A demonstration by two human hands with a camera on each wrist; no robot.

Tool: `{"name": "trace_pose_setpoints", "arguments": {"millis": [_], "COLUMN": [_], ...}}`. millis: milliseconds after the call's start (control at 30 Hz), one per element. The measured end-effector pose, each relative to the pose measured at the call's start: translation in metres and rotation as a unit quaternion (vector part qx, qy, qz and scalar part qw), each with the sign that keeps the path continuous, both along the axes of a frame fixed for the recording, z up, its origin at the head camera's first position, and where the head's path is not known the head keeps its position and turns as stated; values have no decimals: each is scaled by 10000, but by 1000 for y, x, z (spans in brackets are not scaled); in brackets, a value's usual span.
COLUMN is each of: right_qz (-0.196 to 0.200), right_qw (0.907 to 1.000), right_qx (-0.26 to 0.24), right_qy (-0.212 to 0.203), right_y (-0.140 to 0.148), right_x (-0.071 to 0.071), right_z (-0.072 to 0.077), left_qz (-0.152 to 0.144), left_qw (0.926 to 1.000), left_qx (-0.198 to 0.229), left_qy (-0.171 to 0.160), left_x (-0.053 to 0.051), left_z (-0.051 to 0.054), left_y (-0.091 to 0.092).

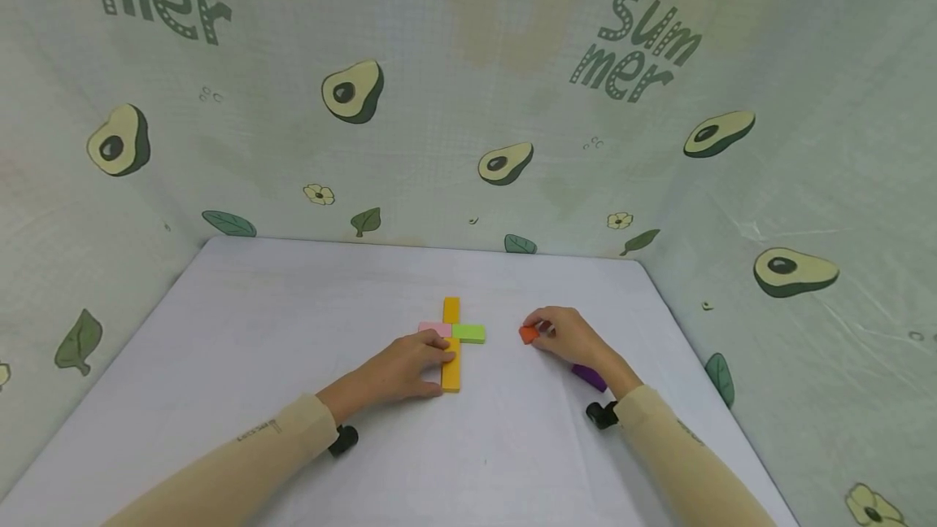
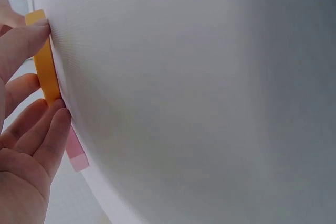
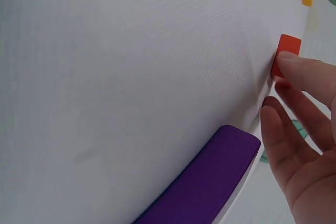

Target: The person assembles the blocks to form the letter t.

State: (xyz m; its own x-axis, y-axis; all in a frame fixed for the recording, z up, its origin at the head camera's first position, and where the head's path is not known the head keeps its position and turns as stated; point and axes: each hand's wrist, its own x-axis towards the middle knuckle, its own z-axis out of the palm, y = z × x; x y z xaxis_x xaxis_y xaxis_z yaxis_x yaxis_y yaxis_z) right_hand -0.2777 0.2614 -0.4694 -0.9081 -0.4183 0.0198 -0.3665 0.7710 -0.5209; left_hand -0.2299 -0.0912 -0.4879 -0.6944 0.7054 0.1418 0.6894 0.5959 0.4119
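On the white table, flat blocks form a cross: a pink block [image 1: 433, 328] on the left, a light green block [image 1: 472, 334] on the right, a short yellow block [image 1: 451, 310] at the far end and a longer yellow block [image 1: 451, 376] at the near end. My left hand [image 1: 410, 364] holds the longer yellow block between thumb and fingers, its fingertips close to the pink block. Right of the cross, my right hand [image 1: 574, 336] pinches a small orange-red block [image 3: 287, 45] between thumb and fingers. A purple block [image 3: 205, 177] lies below the right hand, partly hidden by the wrist in the head view.
White cloth covers the table [image 1: 293, 291]. Behind and on both sides hang cloth walls [image 1: 424, 210] printed with avocados and leaves. A black wrist camera [image 1: 342, 440] shows under the left sleeve, and another black camera [image 1: 602, 415] by the right sleeve.
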Motion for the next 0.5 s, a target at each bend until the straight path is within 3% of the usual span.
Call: {"name": "trace_pose_setpoints", "arguments": {"millis": [500], "right_qz": [199], "right_qw": [9990], "right_qx": [221], "right_qy": [328], "right_y": [5], "right_x": [9], "right_z": [-2], "left_qz": [12], "left_qw": [10000], "left_qx": [-56], "left_qy": [-42], "left_x": [0], "left_z": [0], "left_y": [0]}}
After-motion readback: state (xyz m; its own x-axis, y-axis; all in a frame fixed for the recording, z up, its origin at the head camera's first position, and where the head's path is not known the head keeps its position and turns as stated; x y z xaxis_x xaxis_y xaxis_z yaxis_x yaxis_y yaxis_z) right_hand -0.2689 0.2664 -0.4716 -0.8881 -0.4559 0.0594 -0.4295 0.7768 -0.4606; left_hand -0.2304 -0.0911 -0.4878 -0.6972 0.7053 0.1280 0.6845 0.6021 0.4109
